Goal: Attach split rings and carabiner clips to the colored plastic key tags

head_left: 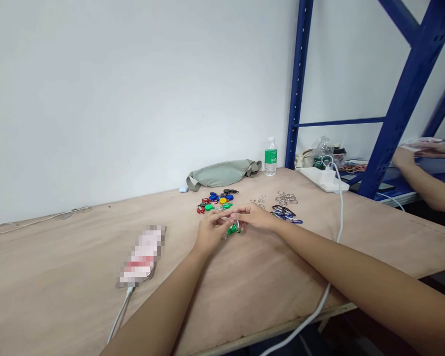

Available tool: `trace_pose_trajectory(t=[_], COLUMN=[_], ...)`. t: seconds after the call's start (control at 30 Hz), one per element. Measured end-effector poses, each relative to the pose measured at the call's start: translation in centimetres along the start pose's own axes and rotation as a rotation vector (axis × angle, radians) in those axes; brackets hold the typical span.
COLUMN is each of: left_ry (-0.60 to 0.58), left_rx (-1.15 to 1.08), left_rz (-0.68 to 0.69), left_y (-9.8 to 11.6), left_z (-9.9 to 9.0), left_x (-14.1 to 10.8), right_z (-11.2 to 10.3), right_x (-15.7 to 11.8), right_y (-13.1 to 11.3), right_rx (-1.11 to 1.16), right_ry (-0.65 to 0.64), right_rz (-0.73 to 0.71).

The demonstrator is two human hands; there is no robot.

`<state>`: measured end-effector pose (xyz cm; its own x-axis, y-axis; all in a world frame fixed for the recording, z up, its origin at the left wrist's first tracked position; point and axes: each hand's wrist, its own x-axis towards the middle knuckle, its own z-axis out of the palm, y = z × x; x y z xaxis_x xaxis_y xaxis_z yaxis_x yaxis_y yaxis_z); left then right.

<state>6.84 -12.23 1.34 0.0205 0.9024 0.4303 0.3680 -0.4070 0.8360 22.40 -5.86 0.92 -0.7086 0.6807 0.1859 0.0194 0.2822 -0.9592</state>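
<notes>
My left hand (210,228) and my right hand (254,216) meet above the wooden table, fingers closed together at the tips. Between and just below them shows a green carabiner (234,228) with a silver bar; both hands grip it, though the fingers hide part of it. A small metal ring (224,236) sits at its lower left. Just beyond my hands lies a pile of round badge reels (223,200) in red, blue, yellow, green and black. Loose split rings (286,198) and black and blue carabiners (286,214) lie to the right.
A grey-green waist bag (222,174) and a water bottle (270,157) stand by the wall. At left lies a phone (143,257) on a cable. A white cable (341,212) runs from a power strip (324,179) over the table edge. Another person's arm (426,183) is behind the blue rack (396,104).
</notes>
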Motion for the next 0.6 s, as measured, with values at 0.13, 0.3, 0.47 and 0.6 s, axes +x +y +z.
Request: trace_pose_trajectory(t=[0.13,0.3,0.47,0.6], left_ry=[-0.004,0.002,-0.034,0.012], left_rx=[0.060,0.132,0.190,0.202], left_rz=[0.035,0.108,0.135,0.141], left_y=[-0.22,-0.69,-0.39,-0.05], left_z=[-0.07,-0.33,-0.59,-0.53], left_x=[0.04,0.22,0.22,0.20], right_z=[0.15,0.28,0.01,-0.26], right_x=[-0.04,-0.13,-0.36,-0.62], right_y=[-0.05,-0.40,-0.43,-0.52], right_rx=[0.098,0.149,0.253,0.264], right_ry=[0.015,0.018,-0.028,-0.072], right_rz=[0.027,0.017,0.077,0.063])
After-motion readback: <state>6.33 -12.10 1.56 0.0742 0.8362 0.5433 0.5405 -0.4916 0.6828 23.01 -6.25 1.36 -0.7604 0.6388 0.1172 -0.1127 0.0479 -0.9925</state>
